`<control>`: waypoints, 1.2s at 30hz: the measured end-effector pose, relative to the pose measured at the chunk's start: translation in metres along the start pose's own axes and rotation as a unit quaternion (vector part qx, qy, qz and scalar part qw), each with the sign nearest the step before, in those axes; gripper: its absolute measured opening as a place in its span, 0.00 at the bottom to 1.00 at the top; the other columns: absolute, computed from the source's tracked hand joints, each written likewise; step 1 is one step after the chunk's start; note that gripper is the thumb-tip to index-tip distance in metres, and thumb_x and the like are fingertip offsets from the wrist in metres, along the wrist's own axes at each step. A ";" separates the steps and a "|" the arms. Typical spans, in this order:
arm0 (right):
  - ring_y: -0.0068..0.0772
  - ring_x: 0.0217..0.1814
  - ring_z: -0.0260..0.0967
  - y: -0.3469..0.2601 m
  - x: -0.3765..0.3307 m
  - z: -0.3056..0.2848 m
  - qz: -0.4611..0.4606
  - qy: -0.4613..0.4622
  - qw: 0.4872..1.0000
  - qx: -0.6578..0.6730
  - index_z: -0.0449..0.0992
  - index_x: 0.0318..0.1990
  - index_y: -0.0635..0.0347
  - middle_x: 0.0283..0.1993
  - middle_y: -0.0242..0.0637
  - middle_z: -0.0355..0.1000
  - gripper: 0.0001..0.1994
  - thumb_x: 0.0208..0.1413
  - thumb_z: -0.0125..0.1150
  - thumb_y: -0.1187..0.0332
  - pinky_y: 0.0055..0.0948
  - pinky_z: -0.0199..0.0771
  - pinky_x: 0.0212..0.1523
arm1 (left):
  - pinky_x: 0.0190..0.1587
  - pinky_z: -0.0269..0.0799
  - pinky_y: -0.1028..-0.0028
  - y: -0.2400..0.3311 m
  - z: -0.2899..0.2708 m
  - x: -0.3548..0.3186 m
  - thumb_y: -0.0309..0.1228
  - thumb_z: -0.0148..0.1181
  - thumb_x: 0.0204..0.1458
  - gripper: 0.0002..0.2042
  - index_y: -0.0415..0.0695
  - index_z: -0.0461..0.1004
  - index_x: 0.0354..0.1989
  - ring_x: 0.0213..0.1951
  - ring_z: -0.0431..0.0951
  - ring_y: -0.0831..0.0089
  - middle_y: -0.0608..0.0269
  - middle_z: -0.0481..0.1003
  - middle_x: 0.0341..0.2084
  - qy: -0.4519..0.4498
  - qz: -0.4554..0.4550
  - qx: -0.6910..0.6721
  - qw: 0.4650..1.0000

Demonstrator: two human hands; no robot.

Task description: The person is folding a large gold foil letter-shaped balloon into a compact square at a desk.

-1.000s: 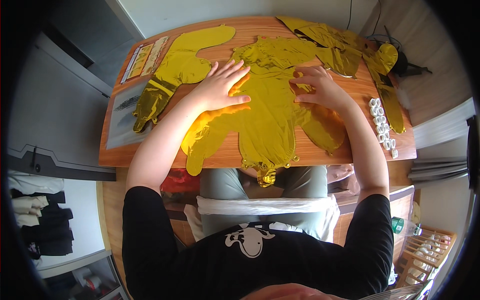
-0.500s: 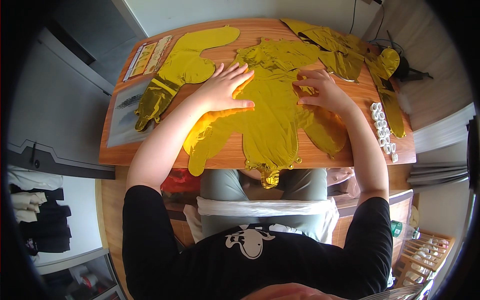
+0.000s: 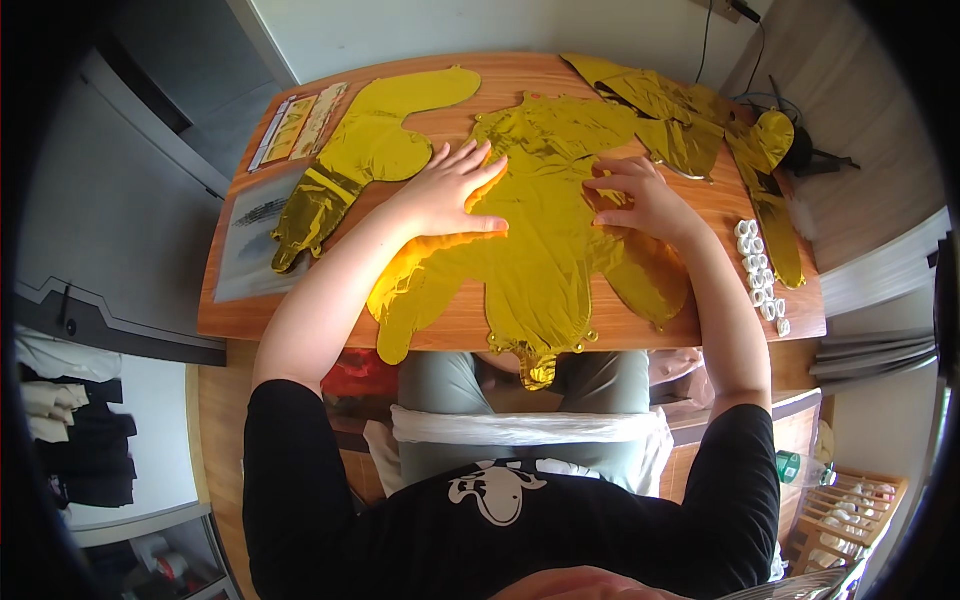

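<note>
Brown wooden table against a pale wall, flat gold foil piece spread mid-table, bottom tip over the near edge. Left hand laid on its left side, fingers and thumb spread, nothing clamped; right hand at its right side, fingers bent, thumb apart from them. Second gold foil piece left, crumpled gold foil far right, small white rolls near the right edge, printed strips far left.

Left hand and right hand touch gold foil.
</note>
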State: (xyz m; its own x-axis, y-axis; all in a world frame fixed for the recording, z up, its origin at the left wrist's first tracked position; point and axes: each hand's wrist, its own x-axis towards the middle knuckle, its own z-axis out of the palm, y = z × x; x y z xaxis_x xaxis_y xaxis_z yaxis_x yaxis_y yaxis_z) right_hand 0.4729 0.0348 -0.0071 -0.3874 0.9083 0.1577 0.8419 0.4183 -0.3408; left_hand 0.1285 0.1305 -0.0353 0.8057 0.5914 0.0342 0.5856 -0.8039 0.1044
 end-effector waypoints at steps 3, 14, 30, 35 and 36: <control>0.50 0.74 0.55 -0.003 -0.001 0.000 0.007 -0.002 1.000 0.004 0.81 0.58 0.49 0.69 0.42 0.67 0.29 0.47 0.78 0.53 0.48 0.53 0.73 | 0.78 0.32 0.50 0.002 -0.002 -0.002 0.71 0.55 0.52 0.51 0.56 0.46 0.79 0.79 0.38 0.51 0.48 0.43 0.78 -0.002 0.001 -0.008 1.000; 0.49 0.74 0.56 0.003 -0.001 0.001 -0.004 0.003 1.000 0.017 0.82 0.58 0.49 0.68 0.41 0.68 0.29 0.47 0.77 0.51 0.47 0.52 0.74 | 0.77 0.41 0.52 0.004 -0.007 -0.002 0.69 0.59 0.51 0.53 0.52 0.45 0.79 0.79 0.40 0.52 0.49 0.42 0.78 -0.014 -0.012 -0.019 1.000; 0.49 0.74 0.56 -0.002 -0.001 -0.002 0.013 -0.008 1.000 0.024 0.81 0.59 0.49 0.70 0.41 0.67 0.30 0.46 0.79 0.56 0.46 0.55 0.73 | 0.76 0.44 0.52 0.006 -0.010 -0.002 0.69 0.58 0.52 0.53 0.49 0.45 0.79 0.79 0.40 0.51 0.47 0.41 0.78 -0.025 -0.028 -0.032 0.999; 0.49 0.74 0.56 -0.001 0.000 -0.002 0.013 -0.010 0.999 0.029 0.81 0.58 0.49 0.70 0.41 0.67 0.29 0.46 0.79 0.56 0.46 0.55 0.73 | 0.76 0.45 0.52 0.007 -0.011 -0.003 0.68 0.58 0.52 0.53 0.50 0.45 0.79 0.79 0.40 0.52 0.47 0.41 0.78 -0.030 -0.034 -0.036 0.998; 0.49 0.74 0.56 0.000 0.001 -0.002 0.010 -0.013 0.999 0.031 0.81 0.59 0.50 0.70 0.42 0.67 0.29 0.48 0.78 0.55 0.46 0.54 0.73 | 0.76 0.45 0.52 0.007 -0.011 -0.003 0.68 0.58 0.52 0.53 0.50 0.45 0.79 0.79 0.40 0.52 0.48 0.41 0.78 -0.031 -0.035 -0.034 0.998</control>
State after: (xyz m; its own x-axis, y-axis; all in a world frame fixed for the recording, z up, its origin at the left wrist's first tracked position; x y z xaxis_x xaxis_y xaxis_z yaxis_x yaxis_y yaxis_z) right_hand 0.4737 0.0355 -0.0053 -0.3820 0.9155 0.1264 0.8244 0.3994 -0.4011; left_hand 0.1291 0.1242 -0.0234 0.7683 0.6391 -0.0363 0.6347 -0.7533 0.1722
